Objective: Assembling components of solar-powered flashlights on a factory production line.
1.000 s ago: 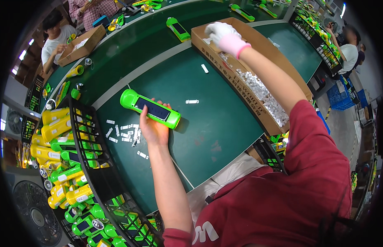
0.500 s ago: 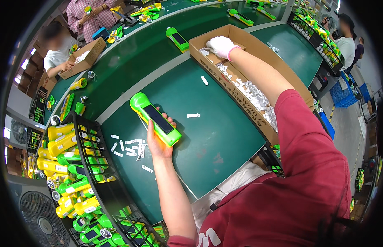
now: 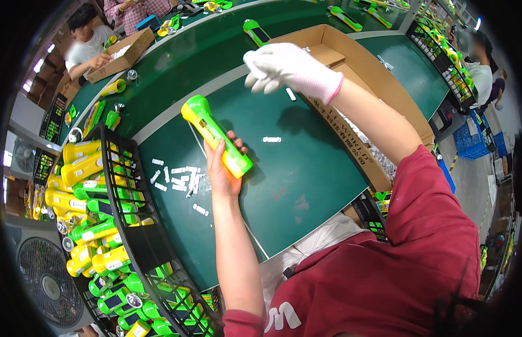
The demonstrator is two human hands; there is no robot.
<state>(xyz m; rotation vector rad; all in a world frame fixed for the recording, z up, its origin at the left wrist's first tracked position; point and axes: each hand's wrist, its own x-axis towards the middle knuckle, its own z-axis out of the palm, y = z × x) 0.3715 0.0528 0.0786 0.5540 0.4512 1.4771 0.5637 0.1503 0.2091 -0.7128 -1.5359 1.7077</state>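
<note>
Head view: bare left hand (image 3: 223, 171) grips a green-yellow flashlight (image 3: 216, 135) over the bench (image 3: 306, 168); gloved right hand (image 3: 283, 68), loosely curled and seemingly empty, hovers nearby, probably fitting a part next.

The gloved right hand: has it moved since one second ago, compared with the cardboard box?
Yes. The right hand was over the far end of the cardboard box; now it has come out, leftward over the box's near wall toward the green table.

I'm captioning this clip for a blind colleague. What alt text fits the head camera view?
A person's bare left hand holds a green and yellow flashlight above a green worktable, while the white-gloved right hand hovers near a long cardboard box. A black wire rack of similar flashlights stands at left.
</note>
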